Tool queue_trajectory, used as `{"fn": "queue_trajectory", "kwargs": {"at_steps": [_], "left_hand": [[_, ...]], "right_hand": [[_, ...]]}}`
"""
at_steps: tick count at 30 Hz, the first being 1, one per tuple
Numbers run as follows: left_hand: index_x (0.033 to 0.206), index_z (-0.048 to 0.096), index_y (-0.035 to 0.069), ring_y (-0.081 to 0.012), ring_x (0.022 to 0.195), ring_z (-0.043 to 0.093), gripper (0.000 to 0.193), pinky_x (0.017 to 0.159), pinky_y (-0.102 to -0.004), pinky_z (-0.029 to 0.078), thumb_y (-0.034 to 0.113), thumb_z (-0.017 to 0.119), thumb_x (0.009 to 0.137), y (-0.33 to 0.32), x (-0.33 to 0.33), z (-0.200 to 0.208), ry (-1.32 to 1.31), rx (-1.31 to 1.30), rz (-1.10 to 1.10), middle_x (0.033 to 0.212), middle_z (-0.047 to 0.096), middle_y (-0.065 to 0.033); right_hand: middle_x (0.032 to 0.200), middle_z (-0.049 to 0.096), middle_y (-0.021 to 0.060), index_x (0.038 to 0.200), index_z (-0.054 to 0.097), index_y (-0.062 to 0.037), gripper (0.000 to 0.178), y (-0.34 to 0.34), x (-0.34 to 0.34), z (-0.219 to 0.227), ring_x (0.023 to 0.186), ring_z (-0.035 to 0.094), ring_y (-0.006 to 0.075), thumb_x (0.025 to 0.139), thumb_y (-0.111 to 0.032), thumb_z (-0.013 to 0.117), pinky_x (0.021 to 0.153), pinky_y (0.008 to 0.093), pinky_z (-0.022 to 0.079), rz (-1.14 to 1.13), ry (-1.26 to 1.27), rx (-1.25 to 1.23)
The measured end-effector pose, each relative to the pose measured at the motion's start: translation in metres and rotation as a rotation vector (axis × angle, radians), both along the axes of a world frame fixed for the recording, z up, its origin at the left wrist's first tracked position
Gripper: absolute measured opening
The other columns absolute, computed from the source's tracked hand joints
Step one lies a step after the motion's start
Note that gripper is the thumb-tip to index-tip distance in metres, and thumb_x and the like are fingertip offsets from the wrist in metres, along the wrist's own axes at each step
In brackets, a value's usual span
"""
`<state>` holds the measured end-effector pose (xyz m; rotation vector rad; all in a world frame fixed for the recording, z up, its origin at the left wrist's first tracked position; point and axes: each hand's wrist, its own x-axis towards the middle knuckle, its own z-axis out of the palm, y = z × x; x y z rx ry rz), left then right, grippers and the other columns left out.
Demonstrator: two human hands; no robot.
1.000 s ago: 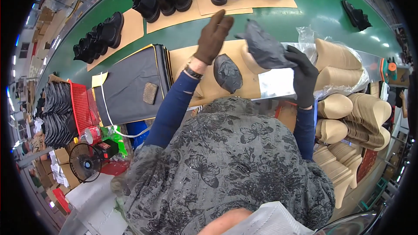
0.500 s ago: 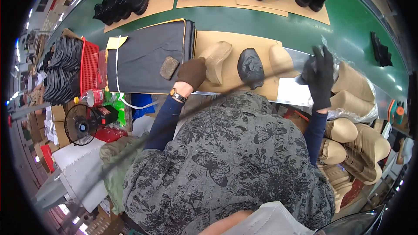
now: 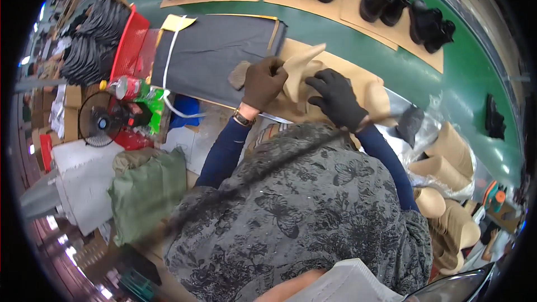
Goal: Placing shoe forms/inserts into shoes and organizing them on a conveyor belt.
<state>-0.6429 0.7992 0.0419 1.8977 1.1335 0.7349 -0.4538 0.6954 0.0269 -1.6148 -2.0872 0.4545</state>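
Note:
My left hand (image 3: 264,85), in a brown glove, is closed on the edge of a curved beige insole (image 3: 301,70) that stands tilted up over the brown cardboard. My right hand (image 3: 337,99), in a black glove, reaches over the cardboard just right of that insole with its fingers apart. Another beige insole (image 3: 377,99) lies to the right of this hand. Beside my left hand, a rough brown block (image 3: 238,75) rests on a stack of dark sheets (image 3: 215,42). A dark crumpled piece (image 3: 411,126) lies farther right, near clear plastic.
Black shoes (image 3: 380,0) stand on cardboard along the far side of the green table (image 3: 430,86). More beige insoles (image 3: 447,162) are piled at the right. A red basket (image 3: 130,39), a bottle (image 3: 127,88) and a fan (image 3: 100,122) are at the left.
My right hand has come leftward from the plastic at the right to beside the insole. The insole by my left hand is now raised and tilted. The view has turned slightly.

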Motion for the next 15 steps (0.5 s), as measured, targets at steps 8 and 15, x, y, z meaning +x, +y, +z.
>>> {"fn": "queue_trajectory", "kwargs": {"at_steps": [8,15], "left_hand": [[0.076,0.056,0.010,-0.0223,0.067,0.056,0.012,0.056,-0.0356,0.047,0.009,0.061,0.066,0.047,-0.081,0.089,0.607,1.106,0.232,0.072,0.052,-0.0060],[0.110,0.057,0.010,-0.0269,0.099,0.056,0.036,0.073,-0.0356,0.052,0.009,0.059,0.073,0.052,-0.123,-0.021,0.774,0.820,-0.096,0.105,0.056,-0.0089]], "right_hand": [[0.121,0.051,0.0143,0.117,0.055,-0.0094,0.053,0.072,-0.050,0.035,0.112,0.049,0.0344,0.068,-0.022,0.074,0.092,0.0427,0.041,0.277,0.097,0.308],[0.123,0.050,0.0141,0.118,0.054,-0.0137,0.050,0.128,-0.098,-0.013,0.116,0.046,0.0338,0.071,-0.022,0.071,0.096,0.0424,0.038,0.490,-0.109,0.269]]}}
